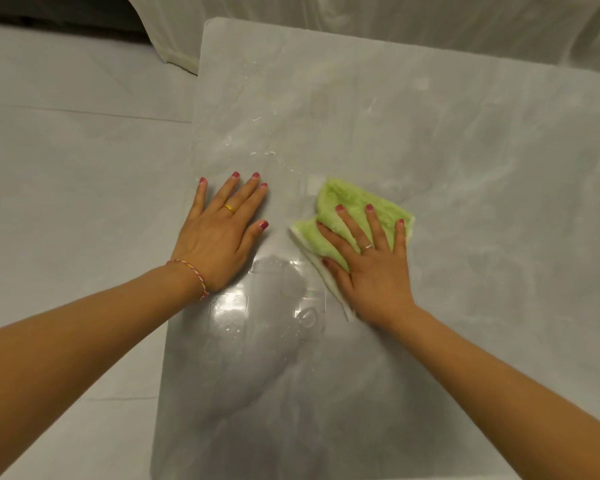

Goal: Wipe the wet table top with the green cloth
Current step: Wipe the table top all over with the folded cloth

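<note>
The grey marble-look table top (465, 161) fills the middle and right of the head view. Water beads and streaks glisten near its left edge, and a shiny wet patch (274, 306) lies between my wrists. The green cloth (347, 206), fluffy with a white underside, lies flat on the table right of centre. My right hand (371, 265) presses on it with fingers spread, covering its near half. My left hand (219, 230) rests palm down on the bare table near the left edge, fingers apart, holding nothing.
A pale tiled floor (66, 168) lies left of the table, whose left edge runs from top centre down to the bottom. White curtain fabric (361, 15) hangs behind the far edge. A dark strip shows at the top left.
</note>
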